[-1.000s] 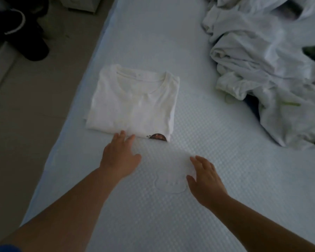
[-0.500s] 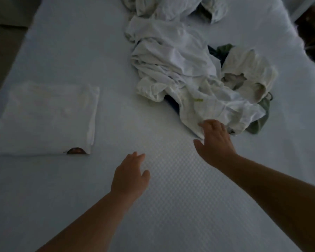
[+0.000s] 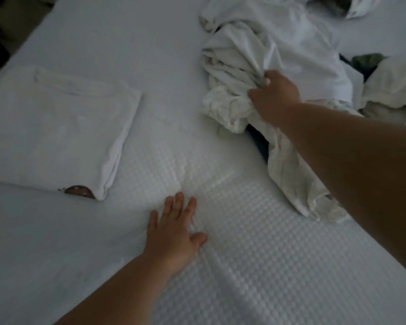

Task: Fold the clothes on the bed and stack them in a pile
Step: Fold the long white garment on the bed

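Left hand (image 3: pixel 174 233): fingers straight, palm flat on the bed (image 3: pixel 267 266) near its near edge. Folded white T-shirt (image 3: pixel 56 134): lies flat toward the bed's left edge, beyond the left hand. Right hand (image 3: pixel 273 96): fingers curled, gripping a white garment (image 3: pixel 234 66) in the unfolded heap (image 3: pixel 314 43) toward the far right corner

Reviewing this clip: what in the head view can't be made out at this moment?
- Print on the folded white T-shirt: only a dark sliver shows at its near edge; the fold hides the rest.
- Right hand: fingertips buried in the white garment it grips.
- Pile of unfolded clothes: item count unclear; layers overlap and the frame edge cuts them off.
- Dark green item: mostly covered.
- Left hand lies flat on the bed; nothing hidden.
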